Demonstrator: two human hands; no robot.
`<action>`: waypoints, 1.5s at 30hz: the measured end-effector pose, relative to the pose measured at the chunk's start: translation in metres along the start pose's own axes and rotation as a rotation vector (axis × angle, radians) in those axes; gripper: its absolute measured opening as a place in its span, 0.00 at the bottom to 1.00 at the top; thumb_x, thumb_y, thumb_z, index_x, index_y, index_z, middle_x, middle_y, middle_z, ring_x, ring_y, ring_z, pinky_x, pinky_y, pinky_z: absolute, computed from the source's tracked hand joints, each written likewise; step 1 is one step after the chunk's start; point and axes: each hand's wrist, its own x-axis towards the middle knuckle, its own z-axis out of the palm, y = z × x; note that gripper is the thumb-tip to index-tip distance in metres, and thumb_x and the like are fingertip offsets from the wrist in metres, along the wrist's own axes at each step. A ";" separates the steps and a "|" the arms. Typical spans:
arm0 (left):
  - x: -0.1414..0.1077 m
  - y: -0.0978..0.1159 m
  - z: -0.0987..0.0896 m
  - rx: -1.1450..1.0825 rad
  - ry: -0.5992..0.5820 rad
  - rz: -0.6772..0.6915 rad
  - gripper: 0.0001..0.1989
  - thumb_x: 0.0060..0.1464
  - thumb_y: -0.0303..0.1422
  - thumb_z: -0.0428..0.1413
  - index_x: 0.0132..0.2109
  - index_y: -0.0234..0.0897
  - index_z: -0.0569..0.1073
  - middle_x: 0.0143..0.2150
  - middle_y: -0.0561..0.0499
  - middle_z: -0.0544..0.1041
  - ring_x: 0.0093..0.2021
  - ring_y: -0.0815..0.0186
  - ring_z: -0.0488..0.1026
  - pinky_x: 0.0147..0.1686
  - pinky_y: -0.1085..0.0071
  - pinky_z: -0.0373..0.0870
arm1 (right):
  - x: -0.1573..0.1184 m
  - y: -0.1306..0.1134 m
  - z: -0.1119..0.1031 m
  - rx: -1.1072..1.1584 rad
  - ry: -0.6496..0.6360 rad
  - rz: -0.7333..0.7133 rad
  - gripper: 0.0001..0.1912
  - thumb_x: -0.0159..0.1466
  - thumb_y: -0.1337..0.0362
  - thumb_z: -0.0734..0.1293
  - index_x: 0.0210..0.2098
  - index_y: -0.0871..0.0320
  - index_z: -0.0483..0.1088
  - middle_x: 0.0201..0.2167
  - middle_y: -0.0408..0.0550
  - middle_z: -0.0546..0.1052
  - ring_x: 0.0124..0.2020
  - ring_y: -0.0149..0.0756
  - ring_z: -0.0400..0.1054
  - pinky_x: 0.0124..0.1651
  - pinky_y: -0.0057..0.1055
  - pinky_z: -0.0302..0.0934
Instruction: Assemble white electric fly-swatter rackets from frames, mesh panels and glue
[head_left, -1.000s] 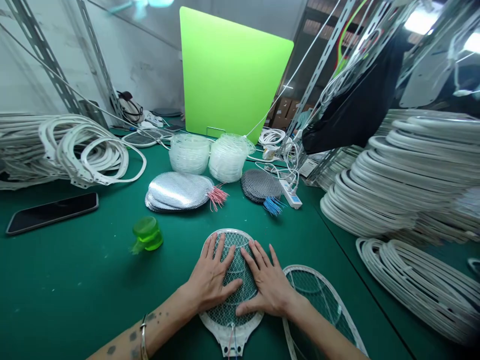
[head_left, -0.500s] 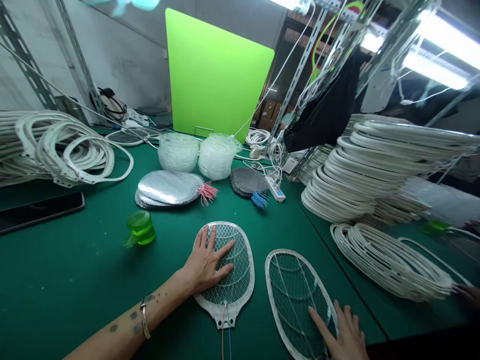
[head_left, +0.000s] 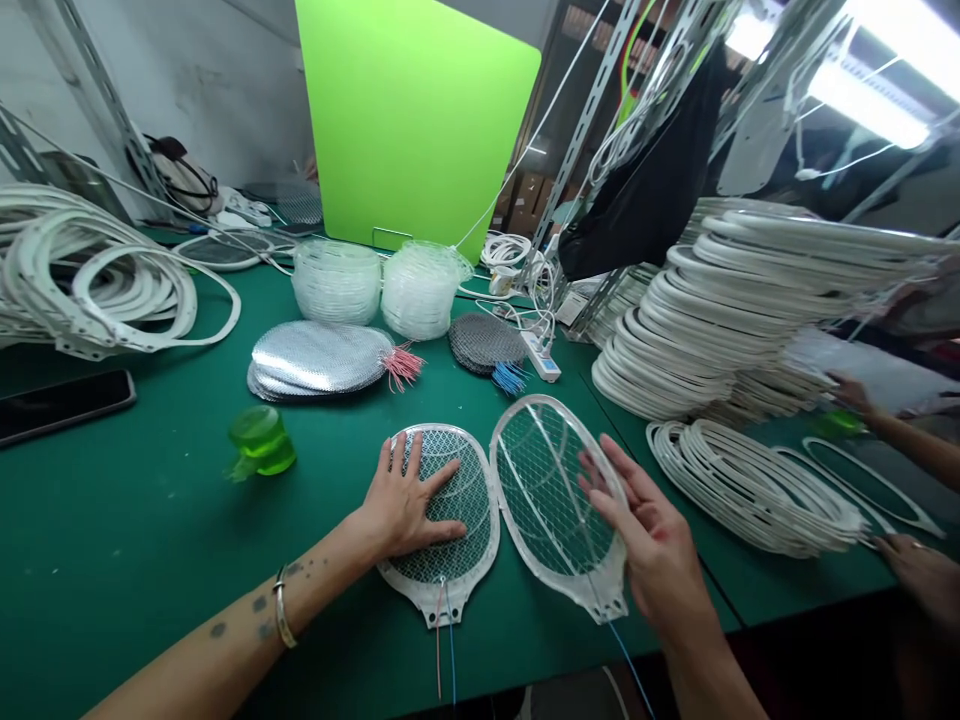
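The left hand (head_left: 405, 500) lies flat, fingers spread, on a net frame (head_left: 474, 515). The right hand (head_left: 652, 530) grips the rim of a tipped frame (head_left: 551, 500) just left of it. If that grip slips, it could bump the flat frame, or its blue wire (head_left: 631, 670) could snag. White rings (head_left: 675, 320) crowd the space past the right hand.

A grey wall (head_left: 225, 100) stands behind the green-topped bench (head_left: 150, 550), with a bright green panel (head_left: 420, 120) upright at its far side. Slotted metal posts (head_left: 588, 110) rise nearby; cardboard boxes (head_left: 529, 200) sit beyond, and tube lights (head_left: 870, 102) glow at upper right.
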 end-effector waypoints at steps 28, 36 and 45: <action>-0.048 -0.001 -0.028 -1.465 0.063 -0.501 0.32 0.44 0.54 0.61 0.47 0.33 0.65 0.32 0.48 0.77 0.30 0.63 0.73 0.28 0.69 0.70 | 0.025 0.092 0.043 -0.354 -0.103 0.217 0.27 0.58 0.41 0.66 0.46 0.55 0.78 0.45 0.55 0.80 0.39 0.47 0.77 0.37 0.33 0.73; -0.049 -0.014 -0.047 -1.442 0.136 -0.510 0.30 0.47 0.51 0.61 0.48 0.32 0.66 0.33 0.47 0.79 0.31 0.62 0.75 0.32 0.67 0.72 | 0.033 0.061 0.055 0.082 -0.090 0.322 0.30 0.47 0.45 0.76 0.44 0.57 0.78 0.37 0.51 0.81 0.38 0.46 0.76 0.36 0.34 0.73; -0.036 -0.044 -0.034 -1.152 0.243 -0.575 0.22 0.49 0.46 0.60 0.43 0.32 0.76 0.39 0.44 0.81 0.39 0.56 0.78 0.35 0.66 0.76 | 0.052 0.074 0.079 0.160 -0.122 0.305 0.29 0.47 0.50 0.78 0.44 0.61 0.79 0.33 0.50 0.81 0.33 0.40 0.75 0.38 0.34 0.73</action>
